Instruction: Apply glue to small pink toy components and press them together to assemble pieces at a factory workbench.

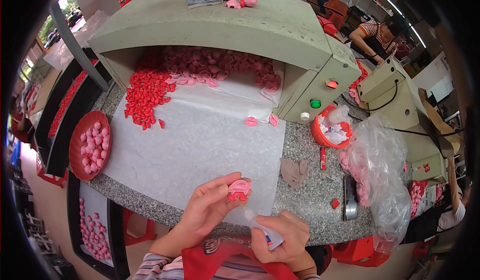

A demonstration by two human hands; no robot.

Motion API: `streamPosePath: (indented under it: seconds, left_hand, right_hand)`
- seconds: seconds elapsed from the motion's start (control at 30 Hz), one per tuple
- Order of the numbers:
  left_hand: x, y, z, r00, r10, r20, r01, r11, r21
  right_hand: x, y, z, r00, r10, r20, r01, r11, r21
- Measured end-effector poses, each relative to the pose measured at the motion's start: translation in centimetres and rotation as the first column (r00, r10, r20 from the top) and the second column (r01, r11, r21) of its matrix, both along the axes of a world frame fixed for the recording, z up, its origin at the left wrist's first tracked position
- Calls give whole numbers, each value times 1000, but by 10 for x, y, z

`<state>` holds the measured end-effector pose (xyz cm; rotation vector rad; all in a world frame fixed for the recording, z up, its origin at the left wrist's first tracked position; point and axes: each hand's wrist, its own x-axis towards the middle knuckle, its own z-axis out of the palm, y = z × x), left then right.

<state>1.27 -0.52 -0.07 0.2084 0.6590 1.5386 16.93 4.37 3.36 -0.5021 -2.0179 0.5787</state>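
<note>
My left hand pinches a small pink and red plastic piece between thumb and fingers, above the near edge of a white paper sheet. Wrapped round a white squeeze bottle is my right hand. The bottle's thin nozzle points up at the piece's lower red part; whether they touch I cannot tell. Farther off, loose red pieces spill from beneath a grey-green metal hood. Pink shell-shaped pieces are heaped inside it. Two pink pieces lie apart on the sheet.
A red bowl of pink balls sits at the left. On the right are a red basket of white bottles, a grey cloth, a dark phone-like object and a clear plastic bag. Other people sit beyond.
</note>
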Motion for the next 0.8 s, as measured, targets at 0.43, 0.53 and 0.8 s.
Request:
streamPosePath:
  seconds: [0.43,0.53,0.8]
  left_hand:
    - [0,3,1,1000,-24,3,24,1000,5]
    - [-1,11,-4,999,34,27,-34,999,13]
    - [-3,11,-22,997,42,66,-43,999,11]
  right_hand:
    - [4,-3,5,999,-26,23,26,1000,-16]
    - [6,10,6,992,-121,-36,118,991,-69]
    - [54,97,-87,856,-485,-180,188,616,-765]
